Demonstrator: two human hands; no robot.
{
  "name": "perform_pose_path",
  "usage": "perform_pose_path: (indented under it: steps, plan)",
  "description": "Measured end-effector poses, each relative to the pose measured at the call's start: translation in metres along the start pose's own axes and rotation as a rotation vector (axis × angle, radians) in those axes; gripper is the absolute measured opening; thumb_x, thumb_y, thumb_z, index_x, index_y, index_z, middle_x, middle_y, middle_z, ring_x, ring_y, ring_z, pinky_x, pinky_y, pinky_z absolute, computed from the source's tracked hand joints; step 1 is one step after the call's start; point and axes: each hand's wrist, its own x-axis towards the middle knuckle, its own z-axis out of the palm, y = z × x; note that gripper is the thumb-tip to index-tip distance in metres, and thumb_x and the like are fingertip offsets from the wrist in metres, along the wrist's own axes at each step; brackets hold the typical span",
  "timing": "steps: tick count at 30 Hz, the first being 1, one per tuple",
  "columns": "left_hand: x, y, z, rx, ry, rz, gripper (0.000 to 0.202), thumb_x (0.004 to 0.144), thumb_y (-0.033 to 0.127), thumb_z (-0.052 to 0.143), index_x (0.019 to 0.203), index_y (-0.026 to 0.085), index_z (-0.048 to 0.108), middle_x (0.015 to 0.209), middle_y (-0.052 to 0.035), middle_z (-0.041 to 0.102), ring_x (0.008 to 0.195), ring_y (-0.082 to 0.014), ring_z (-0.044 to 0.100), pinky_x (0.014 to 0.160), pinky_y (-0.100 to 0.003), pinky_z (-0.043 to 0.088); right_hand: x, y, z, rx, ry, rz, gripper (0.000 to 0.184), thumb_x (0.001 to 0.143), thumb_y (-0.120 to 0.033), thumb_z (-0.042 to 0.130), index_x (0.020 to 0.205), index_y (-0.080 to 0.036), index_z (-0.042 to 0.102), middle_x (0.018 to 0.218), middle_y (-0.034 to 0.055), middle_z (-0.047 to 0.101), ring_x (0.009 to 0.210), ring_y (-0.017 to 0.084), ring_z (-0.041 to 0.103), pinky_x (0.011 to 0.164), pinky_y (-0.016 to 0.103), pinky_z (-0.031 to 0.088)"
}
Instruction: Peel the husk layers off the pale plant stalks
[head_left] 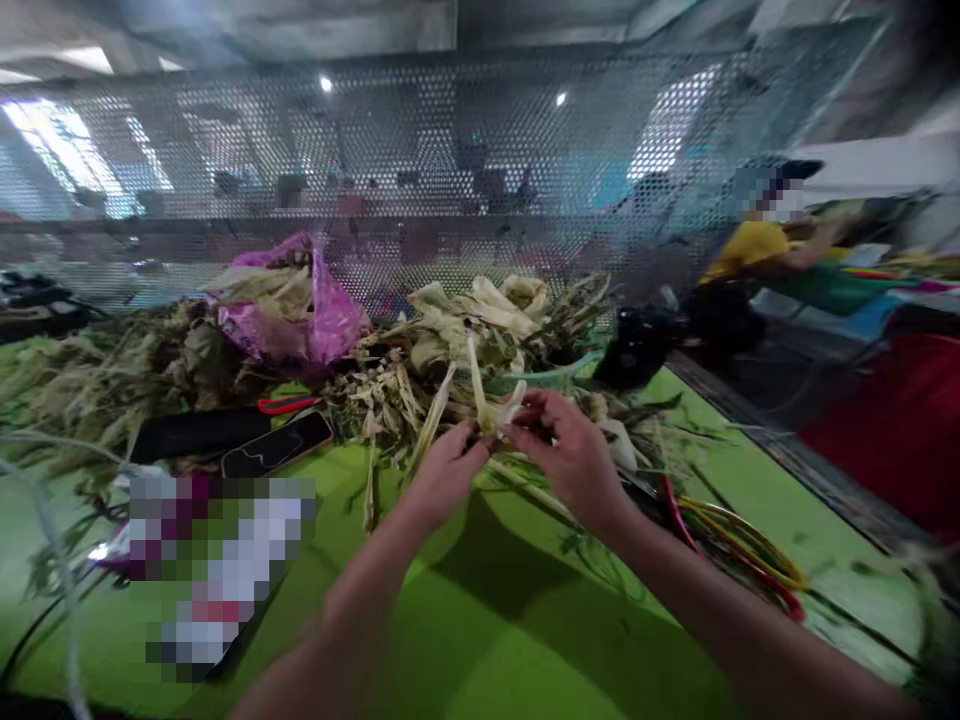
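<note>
Between my two hands, above the green tabletop [360, 600], is a pale corn husk piece [489, 412] with strips sticking up from it. My left hand [454, 465] pinches its lower left side. My right hand [562, 445] has thumb and fingers closed on its right side. Just behind lies a heap of dried corn husks [480, 315], some pale and broad, some in thin shreds. A long pale stalk [532, 490] slants below my right hand. The fingertips partly hide the held piece.
A pink plastic bag [337, 310] of husks stands back left, near dried leaves [97, 370]. A phone [277, 445] and a red-handled cutter [287, 403] lie left. Coloured wires [742, 540] lie right. Perforated metal mesh [420, 160] stands behind. A person in yellow [754, 245] sits far right.
</note>
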Motion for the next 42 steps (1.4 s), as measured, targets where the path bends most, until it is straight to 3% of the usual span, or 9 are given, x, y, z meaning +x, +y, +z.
perform_pose_path:
  steps: [7,11,14,18,23,26,29,35,42]
  plan:
    - [0.0,-0.004,-0.002,-0.133,0.149,-0.034,0.022,0.083,0.038,0.053,0.082,0.017,0.059,0.073,0.0006,0.051,0.067,-0.0111,0.042,0.063,-0.022,0.034,-0.008,0.005,0.004,-0.274,-0.012,-0.072,0.01,0.081,-0.029,0.064,0.085,-0.021,0.06,0.076,0.0016,0.063,0.062,0.014,0.053,0.057,0.025,0.041]
    - [0.001,-0.007,-0.001,-0.197,0.209,-0.018,0.02,0.08,0.036,0.058,0.078,0.017,0.061,0.075,0.0,0.055,0.069,-0.0109,0.046,0.065,-0.022,0.035,-0.011,0.009,0.013,-0.107,-0.076,0.015,0.009,0.079,-0.029,0.065,0.079,-0.02,0.065,0.074,0.0017,0.066,0.067,0.016,0.057,0.063,0.028,0.045]
    - [0.002,-0.008,-0.002,-0.225,0.229,-0.035,0.019,0.08,0.034,0.058,0.079,0.016,0.061,0.074,0.0002,0.055,0.066,-0.0095,0.044,0.063,-0.021,0.034,-0.008,0.012,0.015,0.102,-0.124,0.185,0.016,0.078,-0.034,0.065,0.077,-0.018,0.065,0.07,0.0009,0.063,0.058,0.012,0.053,0.054,0.025,0.042]
    - [0.002,-0.005,-0.004,-0.244,0.185,-0.088,0.02,0.081,0.034,0.056,0.084,0.015,0.063,0.071,0.0003,0.054,0.06,-0.0081,0.041,0.057,-0.021,0.033,-0.002,0.013,0.011,0.247,-0.031,0.26,0.022,0.081,-0.039,0.063,0.087,-0.018,0.066,0.075,0.0012,0.064,0.052,0.008,0.045,0.046,0.021,0.037]
    - [0.003,-0.007,-0.005,-0.082,0.125,-0.085,0.021,0.081,0.034,0.054,0.076,0.015,0.061,0.063,0.0024,0.048,0.057,-0.0086,0.039,0.055,-0.021,0.033,-0.006,0.007,0.008,0.078,0.066,-0.02,0.011,0.079,-0.03,0.066,0.085,-0.02,0.069,0.082,0.0034,0.068,0.071,0.015,0.06,0.064,0.028,0.049]
    - [0.005,-0.014,-0.005,0.104,0.132,-0.043,0.017,0.078,0.031,0.055,0.071,0.016,0.059,0.063,0.0029,0.049,0.059,-0.0095,0.041,0.056,-0.021,0.032,-0.009,0.006,0.008,-0.091,0.04,-0.271,0.004,0.081,-0.021,0.065,0.083,-0.022,0.069,0.083,0.0031,0.068,0.08,0.017,0.063,0.074,0.031,0.05]
    - [0.005,-0.017,-0.005,0.214,0.127,0.004,0.011,0.075,0.026,0.056,0.071,0.017,0.061,0.067,0.0025,0.055,0.065,-0.0111,0.046,0.06,-0.022,0.034,-0.009,0.008,0.006,-0.224,-0.04,-0.364,0.012,0.083,-0.017,0.061,0.089,-0.023,0.069,0.087,0.0043,0.068,0.082,0.018,0.063,0.074,0.03,0.051]
    - [-0.001,-0.008,-0.001,0.22,0.026,0.074,0.017,0.074,0.019,0.051,0.084,0.015,0.065,0.075,-0.0009,0.061,0.069,-0.0129,0.051,0.064,-0.022,0.039,-0.004,0.009,0.004,-0.217,-0.015,-0.254,0.005,0.082,-0.022,0.064,0.087,-0.022,0.066,0.082,0.0032,0.067,0.075,0.017,0.062,0.069,0.029,0.05]
    - [-0.001,-0.005,0.0,0.207,0.049,0.092,0.019,0.079,0.029,0.055,0.082,0.014,0.066,0.081,-0.0046,0.063,0.078,-0.0171,0.054,0.072,-0.027,0.043,-0.003,0.005,0.004,0.025,0.028,-0.012,0.011,0.078,-0.029,0.068,0.076,-0.02,0.061,0.068,-0.0017,0.059,0.062,0.012,0.053,0.059,0.024,0.044]
